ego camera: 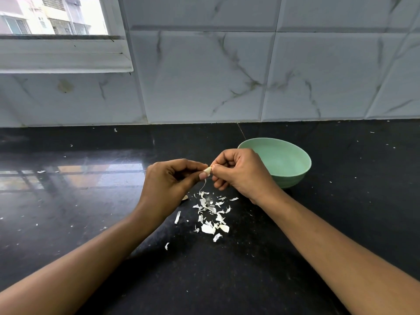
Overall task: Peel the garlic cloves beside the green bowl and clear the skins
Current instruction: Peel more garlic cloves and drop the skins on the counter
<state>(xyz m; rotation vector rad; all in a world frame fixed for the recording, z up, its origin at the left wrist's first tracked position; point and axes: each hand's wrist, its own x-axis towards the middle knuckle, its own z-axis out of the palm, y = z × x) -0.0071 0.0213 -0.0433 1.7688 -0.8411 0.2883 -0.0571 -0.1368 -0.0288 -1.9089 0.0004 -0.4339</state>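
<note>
Above the black desk [227, 273], just in front of the green bowl [286, 159], both grips meet around one garlic clove [207, 170]. The left grip [168, 181], a bare hand, has its fingers curled and pinches the clove's left end between thumb and forefinger. The right grip [241, 173], also a bare hand, is curled much the same way. Its thumb and forefinger tips are closed on the clove's right end and the other fingers are folded in under the palm. The clove is held in the air, clear of the desk, and only a small pale part of it shows between the fingertips. A thin strip of skin [204, 184] hangs from it and curls down toward the desk.

Below the clove a scatter of white skins [211, 215] lies on the desk between the two forearms, thickest near the middle. A longer flake [177, 217] sits a little to the left of the pile, and another small flake [166, 246] lies nearer the camera. A small tan piece [185, 198] peeks out beside the left grip's heel; whether it is a clove or skin cannot be told.

The bowl stands upright on the desk behind and to the right of the right grip, which covers part of its near left side. Whether they touch cannot be told. Marbled wall tiles [204, 76] rise behind the desk, with a window [56, 17] at upper left.
</note>
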